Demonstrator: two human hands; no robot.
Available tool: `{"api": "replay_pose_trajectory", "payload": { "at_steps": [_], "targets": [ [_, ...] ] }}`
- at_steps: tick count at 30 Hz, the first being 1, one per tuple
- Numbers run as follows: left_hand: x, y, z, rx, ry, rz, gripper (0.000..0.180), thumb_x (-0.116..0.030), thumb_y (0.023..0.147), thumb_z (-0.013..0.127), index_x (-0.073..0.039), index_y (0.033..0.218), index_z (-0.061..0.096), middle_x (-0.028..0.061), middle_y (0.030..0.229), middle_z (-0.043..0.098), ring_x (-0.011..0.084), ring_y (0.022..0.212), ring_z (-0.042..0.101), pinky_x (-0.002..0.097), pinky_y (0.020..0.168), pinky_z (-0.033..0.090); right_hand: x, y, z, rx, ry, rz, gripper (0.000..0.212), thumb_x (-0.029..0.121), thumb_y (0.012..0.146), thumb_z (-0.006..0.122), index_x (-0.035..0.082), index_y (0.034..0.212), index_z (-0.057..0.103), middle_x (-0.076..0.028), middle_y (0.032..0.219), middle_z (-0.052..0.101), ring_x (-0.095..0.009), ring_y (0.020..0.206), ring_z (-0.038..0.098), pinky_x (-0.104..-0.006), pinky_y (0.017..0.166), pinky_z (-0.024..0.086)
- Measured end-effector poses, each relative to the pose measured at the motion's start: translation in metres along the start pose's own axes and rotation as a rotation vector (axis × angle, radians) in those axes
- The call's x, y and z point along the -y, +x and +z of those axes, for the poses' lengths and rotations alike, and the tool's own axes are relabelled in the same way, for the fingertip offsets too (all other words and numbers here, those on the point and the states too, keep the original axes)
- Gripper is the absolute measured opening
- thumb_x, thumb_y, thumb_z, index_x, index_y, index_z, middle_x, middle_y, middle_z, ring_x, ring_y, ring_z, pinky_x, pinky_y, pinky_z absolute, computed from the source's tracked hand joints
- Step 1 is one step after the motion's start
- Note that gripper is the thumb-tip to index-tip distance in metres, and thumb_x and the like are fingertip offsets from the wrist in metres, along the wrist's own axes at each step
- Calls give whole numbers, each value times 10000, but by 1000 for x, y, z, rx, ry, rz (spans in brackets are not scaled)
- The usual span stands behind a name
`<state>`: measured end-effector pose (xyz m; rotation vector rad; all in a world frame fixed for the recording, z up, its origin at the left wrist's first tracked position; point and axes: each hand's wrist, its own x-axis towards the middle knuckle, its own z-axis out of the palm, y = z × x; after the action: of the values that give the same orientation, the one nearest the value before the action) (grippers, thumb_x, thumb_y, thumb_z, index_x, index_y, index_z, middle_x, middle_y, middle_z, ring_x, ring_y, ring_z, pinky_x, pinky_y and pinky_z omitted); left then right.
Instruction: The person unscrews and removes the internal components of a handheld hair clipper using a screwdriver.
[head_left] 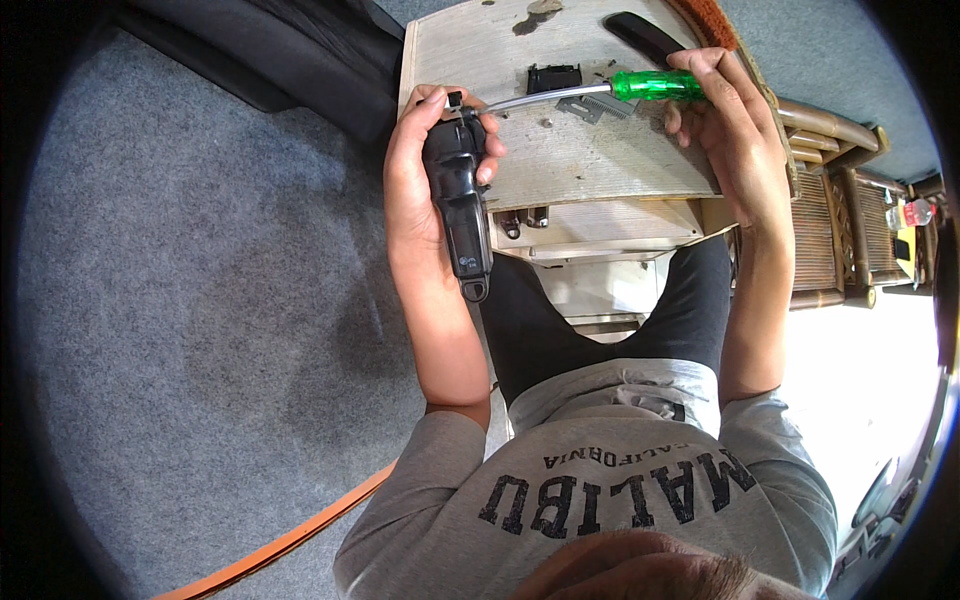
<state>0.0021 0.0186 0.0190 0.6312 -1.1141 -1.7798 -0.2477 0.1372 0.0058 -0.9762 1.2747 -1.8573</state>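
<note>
My left hand (412, 165) is wrapped round a black hair clipper (461, 200), its hanging loop pointing down toward my forearm. The thumb rests by the clipper's upper end. In my right hand (740, 125) is a screwdriver (655, 86) with a clear green handle, pinched by its butt end. Its metal shaft runs left, and the tip meets the top of the clipper; the exact contact is hidden. Beyond the shaft on the wooden tabletop (610, 160) lie a small black part (554, 78) and grey toothed clipper blades (590, 106).
A dark, long curved object (645, 38) lies at the table's far right. Under the tabletop is an open shelf (610, 222) with small dark items. Bamboo furniture (825, 220) stands to the right. Black cloth (270, 55) hangs at far left, above grey carpet (230, 280).
</note>
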Motion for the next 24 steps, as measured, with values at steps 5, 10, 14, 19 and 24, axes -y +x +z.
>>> {"api": "replay_pose_trajectory", "payload": {
  "at_steps": [5, 10, 14, 19, 24],
  "targets": [
    [0, 1, 0, -8, -33, -5, 227, -288, 1063, 638, -61, 1079, 631, 134, 894, 719, 199, 725, 714, 277, 539, 531, 11, -4, -6, 96, -162, 128, 431, 428, 1154, 557, 33, 1306, 640, 26, 909, 653, -64, 709, 586, -223, 672, 465],
    [1, 3, -1, -4, -57, -10, 218, -280, 1063, 640, -64, 1079, 631, 131, 903, 717, 197, 732, 715, 282, 542, 530, -11, 2, -13, 55, -114, -140, 408, 372, 1119, 616, 80, 1404, 588, 27, 1029, 658, -43, 896, 572, -219, 781, 448],
    [0, 3, -3, 8, -37, -4, 211, -275, 1066, 638, -64, 1081, 630, 133, 901, 716, 199, 731, 714, 284, 545, 530, -7, 2, -17, 158, -33, -96, 370, 322, 1099, 645, 92, 1387, 608, 29, 1067, 652, -52, 949, 546, -234, 834, 445],
    [0, 1, 0, 9, -16, 0, 218, -281, 1067, 637, -65, 1084, 630, 134, 899, 716, 197, 732, 714, 281, 544, 529, 3, -2, -3, 25, -147, 39, 335, 335, 1109, 655, 93, 1340, 642, 40, 1048, 650, -36, 908, 535, -199, 723, 420],
    [0, 1, 0, 1, -42, -9, 235, -295, 1062, 642, -61, 1086, 631, 132, 900, 716, 195, 734, 712, 280, 543, 527, -1, -3, -9, 95, -185, -48, 325, 274, 1088, 700, 116, 1367, 646, 45, 1079, 615, -33, 917, 536, -197, 690, 417]
  ]
}}
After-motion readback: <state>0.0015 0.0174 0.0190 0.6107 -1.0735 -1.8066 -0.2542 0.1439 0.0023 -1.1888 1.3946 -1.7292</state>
